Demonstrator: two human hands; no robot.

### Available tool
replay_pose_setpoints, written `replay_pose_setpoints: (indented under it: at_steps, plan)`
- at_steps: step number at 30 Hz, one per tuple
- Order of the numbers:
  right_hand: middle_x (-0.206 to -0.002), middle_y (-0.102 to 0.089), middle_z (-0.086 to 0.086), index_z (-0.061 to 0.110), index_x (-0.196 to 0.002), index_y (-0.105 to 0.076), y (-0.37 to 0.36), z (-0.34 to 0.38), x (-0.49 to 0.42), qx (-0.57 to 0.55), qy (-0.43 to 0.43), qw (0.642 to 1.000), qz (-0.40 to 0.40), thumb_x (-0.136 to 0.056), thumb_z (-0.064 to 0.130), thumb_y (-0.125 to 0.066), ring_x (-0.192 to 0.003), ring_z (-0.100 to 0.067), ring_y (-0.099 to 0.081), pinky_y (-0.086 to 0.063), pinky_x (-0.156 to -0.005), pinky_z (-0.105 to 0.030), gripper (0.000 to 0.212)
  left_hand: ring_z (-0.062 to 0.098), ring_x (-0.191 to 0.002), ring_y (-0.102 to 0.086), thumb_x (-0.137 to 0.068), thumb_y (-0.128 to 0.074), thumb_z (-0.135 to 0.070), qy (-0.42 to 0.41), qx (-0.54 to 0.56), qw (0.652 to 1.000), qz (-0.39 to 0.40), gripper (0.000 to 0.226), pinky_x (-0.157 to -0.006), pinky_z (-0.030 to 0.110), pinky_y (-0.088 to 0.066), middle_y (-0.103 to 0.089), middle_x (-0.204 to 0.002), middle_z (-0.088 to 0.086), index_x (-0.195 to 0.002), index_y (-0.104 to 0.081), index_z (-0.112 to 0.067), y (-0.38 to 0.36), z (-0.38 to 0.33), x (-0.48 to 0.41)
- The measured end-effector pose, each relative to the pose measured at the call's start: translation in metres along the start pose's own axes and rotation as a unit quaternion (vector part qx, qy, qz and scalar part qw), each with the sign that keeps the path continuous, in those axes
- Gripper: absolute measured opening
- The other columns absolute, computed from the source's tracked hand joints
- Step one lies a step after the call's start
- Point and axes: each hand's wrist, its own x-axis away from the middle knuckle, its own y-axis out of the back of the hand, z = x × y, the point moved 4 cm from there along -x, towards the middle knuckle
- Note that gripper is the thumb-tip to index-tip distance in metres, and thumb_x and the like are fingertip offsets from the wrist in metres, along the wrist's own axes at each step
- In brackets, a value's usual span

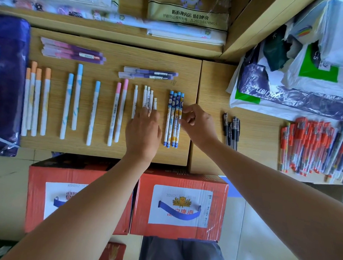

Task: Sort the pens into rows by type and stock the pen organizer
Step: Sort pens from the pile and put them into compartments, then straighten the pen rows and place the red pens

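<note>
Trouble looked likeliest at the cookie pens [174,120], in a tight row on the desk [52,144]: the right hand [196,125] pinched the outermost one, and a nudge could scatter them. The left hand [144,128] lay flat, fingers straight, over the white pens [145,98], hiding their lower halves. No organizer showed.
</note>
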Motion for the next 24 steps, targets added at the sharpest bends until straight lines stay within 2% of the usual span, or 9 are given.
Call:
replay_pose_setpoints:
  at_steps: [4,9,14,18,21,24]
  plan:
    - [-0.085,-0.060,0.007,0.011,-0.108,-0.059,-0.002,0.003,0.000,-0.001,0.000,1.000,0.000,-0.085,0.005,-0.065,-0.074,-0.003,-0.056,-0.049,-0.070,-0.015,0.024,0.025,-0.089,-0.062,-0.087,-0.061,-0.010,0.015,0.024,1.000,0.002,0.023,-0.070,0.036,-0.052,-0.058,-0.105,0.009,-0.110,-0.058,-0.011,0.000,0.003,-0.001]
    - [-0.078,-0.053,0.018,0.012,-0.105,-0.059,0.001,0.001,0.001,0.004,-0.007,1.000,-0.001,-0.085,0.007,-0.065,-0.070,0.005,-0.051,-0.042,-0.066,-0.006,0.021,0.025,-0.092,-0.060,-0.088,-0.062,-0.014,0.004,0.044,0.999,-0.001,0.021,-0.070,0.035,-0.050,-0.056,-0.106,0.009,-0.109,-0.058,-0.012,0.004,-0.002,-0.002]
    - [-0.076,-0.054,0.016,0.010,-0.105,-0.060,0.005,-0.004,0.011,-0.006,-0.012,1.000,0.012,-0.087,0.009,-0.064,-0.068,0.006,-0.052,-0.040,-0.063,-0.004,0.018,0.022,-0.091,-0.060,-0.089,-0.061,-0.017,-0.026,0.057,0.998,-0.012,0.021,-0.064,0.031,-0.048,-0.057,-0.104,0.008,-0.110,-0.060,-0.013,0.009,-0.010,0.001]
    - [-0.079,-0.061,0.006,0.011,-0.103,-0.063,0.017,-0.013,0.022,-0.023,-0.031,0.999,-0.010,-0.088,0.012,-0.060,-0.070,-0.013,-0.062,-0.053,-0.065,-0.028,0.014,0.022,-0.081,-0.060,-0.089,-0.058,-0.015,-0.067,0.080,0.994,-0.007,0.014,-0.060,0.032,-0.044,-0.057,-0.097,0.005,-0.102,-0.061,-0.014,0.009,-0.031,0.007]
    - [-0.074,-0.061,0.007,0.015,-0.099,-0.064,0.035,-0.025,0.034,-0.043,-0.050,0.997,-0.031,-0.089,0.013,-0.060,-0.067,-0.014,-0.065,-0.053,-0.065,-0.030,0.011,0.022,-0.076,-0.059,-0.088,-0.058,-0.014,-0.106,0.096,0.990,-0.009,0.008,-0.056,0.029,-0.039,-0.057,-0.090,0.003,-0.095,-0.060,-0.014,0.010,-0.054,0.010]
    - [-0.067,-0.060,0.007,0.018,-0.092,-0.063,0.058,-0.045,0.048,-0.073,-0.074,0.993,-0.050,-0.089,0.009,-0.059,-0.062,-0.017,-0.065,-0.054,-0.064,-0.035,0.010,0.021,-0.076,-0.060,-0.089,-0.054,-0.015,-0.147,0.109,0.983,0.013,0.009,-0.058,0.033,-0.046,-0.059,-0.089,0.001,-0.096,-0.060,-0.014,0.008,-0.088,0.016]
